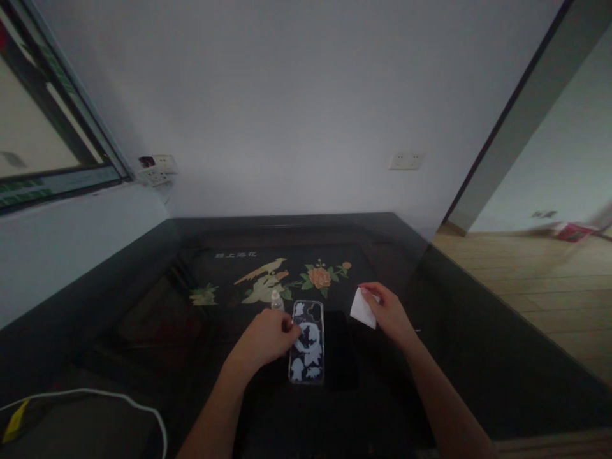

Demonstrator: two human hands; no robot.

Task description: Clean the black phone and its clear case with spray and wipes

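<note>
A person's right hand (391,317) pinches a thin, white, folded square sheet (364,310) between thumb and fingers, right of the lower centre of the frame. The left hand (268,335) reaches over the left edge of a clear plastic phone case with pale cartoon shapes and a white ring (306,357), lying flat at the lower centre; whether its fingers are clamped on the case cannot be told. A small clear bottle with a whitish cap (276,299) stands just beyond that hand, on a glossy black table inlaid with a bird and flowers (382,408).
</note>
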